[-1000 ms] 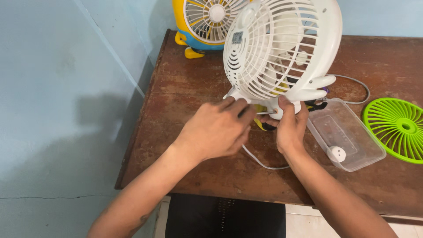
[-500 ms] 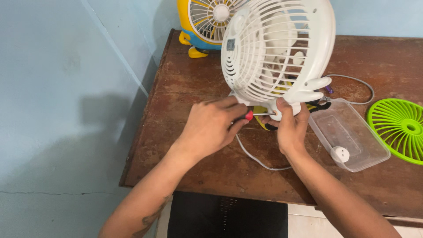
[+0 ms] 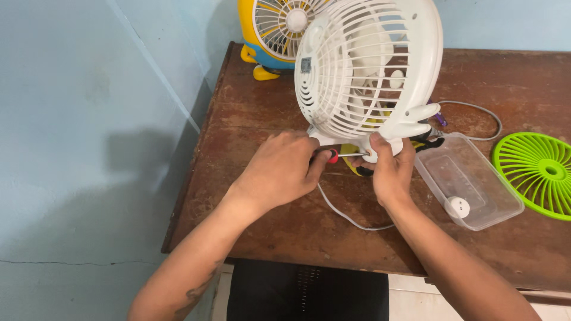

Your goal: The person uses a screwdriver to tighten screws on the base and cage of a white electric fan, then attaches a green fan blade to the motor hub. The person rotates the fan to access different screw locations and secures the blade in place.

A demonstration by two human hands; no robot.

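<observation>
Bracing the white fan [image 3: 369, 71] upright on the wooden table [image 3: 250, 113], the right hand [image 3: 389, 172] clamps its foot so the left hand [image 3: 279, 169], closed round a red-tipped screwdriver [image 3: 342, 156], can hold the shaft level just beside that grip.

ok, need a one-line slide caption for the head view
Left hand drives a red-handled screwdriver into the white fan base while the right hand steadies it on a wooden table.

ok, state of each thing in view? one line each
white fan: upright, front grille off
screwdriver: level, tip at fan base
left hand: fingers closed on screwdriver
right hand: gripping fan base
clear container: open, white knob inside
green grille: flat on table
yellow fan: upright, grille on
</observation>
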